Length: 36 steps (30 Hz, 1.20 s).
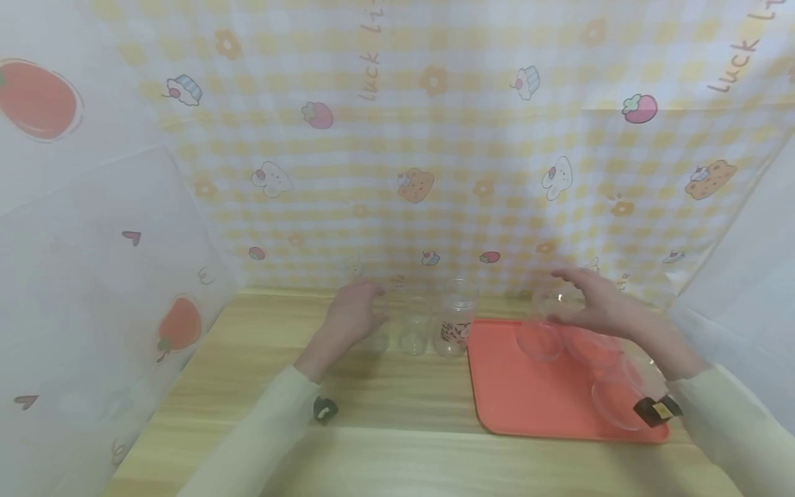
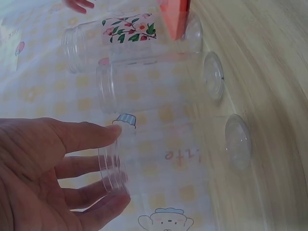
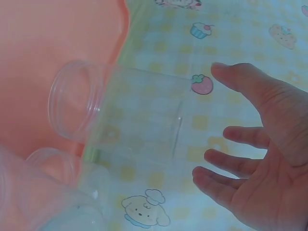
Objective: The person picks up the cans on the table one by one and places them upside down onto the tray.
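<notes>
Three clear jars stand upright in a row on the wooden table. My left hand [image 1: 354, 314] holds the leftmost clear jar [image 2: 168, 154] at its mouth, thumb on one side of the rim and fingers on the other. Beside it stand a plain clear jar [image 1: 414, 331] and a jar with a floral print [image 1: 456, 331]. My right hand [image 3: 269, 130] is spread, its fingertips just off the base of an upturned clear jar [image 3: 134, 115]. That jar rests mouth down on the red tray [image 1: 528, 400].
Further upturned clear jars [image 1: 621, 400] share the right part of the tray. A checked cloth [image 1: 397, 145] with cartoon prints hangs behind the wooden table [image 1: 261, 386]. White printed sheets [image 1: 99, 276] close off both sides.
</notes>
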Motion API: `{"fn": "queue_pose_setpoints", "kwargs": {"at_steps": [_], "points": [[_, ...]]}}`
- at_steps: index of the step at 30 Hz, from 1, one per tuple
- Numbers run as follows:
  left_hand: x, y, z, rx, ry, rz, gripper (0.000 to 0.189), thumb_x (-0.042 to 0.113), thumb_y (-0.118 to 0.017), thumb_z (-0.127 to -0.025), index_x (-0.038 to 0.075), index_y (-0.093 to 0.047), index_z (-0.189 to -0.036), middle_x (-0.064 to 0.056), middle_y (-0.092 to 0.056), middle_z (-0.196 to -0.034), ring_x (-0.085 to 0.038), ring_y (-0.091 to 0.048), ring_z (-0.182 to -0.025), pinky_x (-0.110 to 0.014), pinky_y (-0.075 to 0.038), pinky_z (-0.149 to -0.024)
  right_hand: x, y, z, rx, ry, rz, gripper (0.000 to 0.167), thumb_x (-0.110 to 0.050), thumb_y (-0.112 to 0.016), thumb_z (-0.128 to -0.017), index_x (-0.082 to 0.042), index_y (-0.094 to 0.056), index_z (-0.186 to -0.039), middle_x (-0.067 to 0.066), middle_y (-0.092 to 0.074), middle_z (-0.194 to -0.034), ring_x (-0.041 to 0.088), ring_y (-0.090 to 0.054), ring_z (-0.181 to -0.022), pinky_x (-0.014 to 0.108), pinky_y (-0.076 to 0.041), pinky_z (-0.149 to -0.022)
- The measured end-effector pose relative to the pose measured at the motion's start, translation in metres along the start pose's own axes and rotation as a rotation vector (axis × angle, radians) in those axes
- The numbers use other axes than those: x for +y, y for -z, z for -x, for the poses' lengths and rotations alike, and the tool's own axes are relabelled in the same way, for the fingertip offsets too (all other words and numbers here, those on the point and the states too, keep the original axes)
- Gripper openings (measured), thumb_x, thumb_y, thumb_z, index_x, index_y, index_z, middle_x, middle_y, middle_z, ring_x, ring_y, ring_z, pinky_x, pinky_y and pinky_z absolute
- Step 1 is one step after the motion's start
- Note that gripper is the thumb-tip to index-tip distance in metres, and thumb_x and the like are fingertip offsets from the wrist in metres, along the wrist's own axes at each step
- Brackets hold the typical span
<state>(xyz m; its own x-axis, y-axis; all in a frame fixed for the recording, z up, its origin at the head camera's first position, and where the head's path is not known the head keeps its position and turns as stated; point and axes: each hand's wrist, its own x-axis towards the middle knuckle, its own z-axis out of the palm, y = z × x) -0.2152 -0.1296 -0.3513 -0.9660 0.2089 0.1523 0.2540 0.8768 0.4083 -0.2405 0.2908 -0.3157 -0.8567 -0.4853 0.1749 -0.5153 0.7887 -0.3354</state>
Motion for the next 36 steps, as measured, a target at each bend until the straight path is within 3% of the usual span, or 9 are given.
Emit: {"fn": "queue_pose_setpoints", "kwargs": {"at_steps": [8, 15, 20, 22, 25, 29, 36], "points": [[-0.009, 0.008, 0.004, 0.007, -0.022, 0.019, 0.047, 0.014, -0.082, -0.087, -0.001, -0.064, -0.128, -0.017, -0.064, -0.130, -0.036, -0.056, -0.124, -0.049, -0.043, -0.108, -0.003, 0.006, 0.013, 0.048, 0.021, -0.069, 0.073, -0.024, -0.085, -0.084, 0.009, -0.049, -0.139, 0.030, -0.054, -0.135, 0.056, -0.053, -0.115, 0.065, -0.048, -0.092], [-0.022, 0.016, 0.014, 0.047, -0.085, 0.059, 0.046, 0.012, -0.083, -0.085, -0.001, -0.066, -0.126, -0.017, -0.066, -0.125, -0.037, -0.058, -0.120, -0.051, -0.046, -0.104, -0.002, 0.006, 0.021, 0.043, 0.013, -0.130, 0.073, -0.022, -0.084, -0.086, 0.008, -0.047, -0.141, 0.029, -0.053, -0.137, 0.054, -0.054, -0.116, 0.065, -0.047, -0.094], [-0.032, 0.021, 0.022, 0.053, -0.079, 0.109, 0.048, 0.012, -0.081, -0.086, -0.003, -0.064, -0.128, -0.019, -0.065, -0.126, -0.039, -0.059, -0.119, -0.053, -0.047, -0.102, -0.001, 0.004, 0.027, 0.085, 0.021, -0.159, 0.069, -0.017, -0.084, -0.085, 0.009, -0.050, -0.139, 0.028, -0.056, -0.133, 0.052, -0.057, -0.114, 0.062, -0.048, -0.093], [-0.035, 0.022, 0.024, 0.056, -0.079, 0.126, 0.047, 0.013, -0.081, -0.087, -0.004, -0.064, -0.128, -0.020, -0.065, -0.127, -0.040, -0.058, -0.120, -0.055, -0.048, -0.101, 0.000, 0.003, 0.029, 0.107, 0.035, -0.170, 0.065, -0.014, -0.084, -0.084, 0.008, -0.052, -0.137, 0.028, -0.058, -0.131, 0.051, -0.059, -0.112, 0.058, -0.049, -0.093], [-0.040, 0.023, 0.028, 0.063, -0.080, 0.137, 0.046, 0.015, -0.080, -0.088, -0.004, -0.065, -0.126, -0.021, -0.064, -0.128, -0.041, -0.058, -0.119, -0.056, -0.049, -0.100, 0.000, 0.003, 0.032, 0.124, 0.037, -0.183, 0.060, -0.013, -0.083, -0.086, 0.006, -0.054, -0.135, 0.025, -0.060, -0.130, 0.048, -0.060, -0.113, 0.034, -0.053, -0.095], [-0.044, 0.024, 0.031, 0.068, -0.079, 0.151, 0.045, 0.018, -0.081, -0.088, -0.004, -0.066, -0.125, -0.022, -0.064, -0.128, -0.042, -0.061, -0.115, -0.056, -0.051, -0.096, 0.000, 0.002, 0.036, 0.135, 0.029, -0.206, 0.056, -0.012, -0.081, -0.089, 0.003, -0.055, -0.136, 0.023, -0.060, -0.130, 0.045, -0.059, -0.115, 0.004, -0.039, -0.092], [-0.049, 0.024, 0.036, 0.055, -0.069, 0.163, 0.045, 0.018, -0.080, -0.088, -0.003, -0.067, -0.125, -0.021, -0.065, -0.126, -0.041, -0.065, -0.105, -0.056, -0.055, -0.088, 0.000, -0.001, 0.042, 0.182, 0.054, -0.236, 0.057, -0.006, -0.080, -0.088, 0.000, -0.054, -0.139, 0.021, -0.063, -0.127, 0.035, -0.062, -0.112, 0.006, -0.042, -0.092]]}}
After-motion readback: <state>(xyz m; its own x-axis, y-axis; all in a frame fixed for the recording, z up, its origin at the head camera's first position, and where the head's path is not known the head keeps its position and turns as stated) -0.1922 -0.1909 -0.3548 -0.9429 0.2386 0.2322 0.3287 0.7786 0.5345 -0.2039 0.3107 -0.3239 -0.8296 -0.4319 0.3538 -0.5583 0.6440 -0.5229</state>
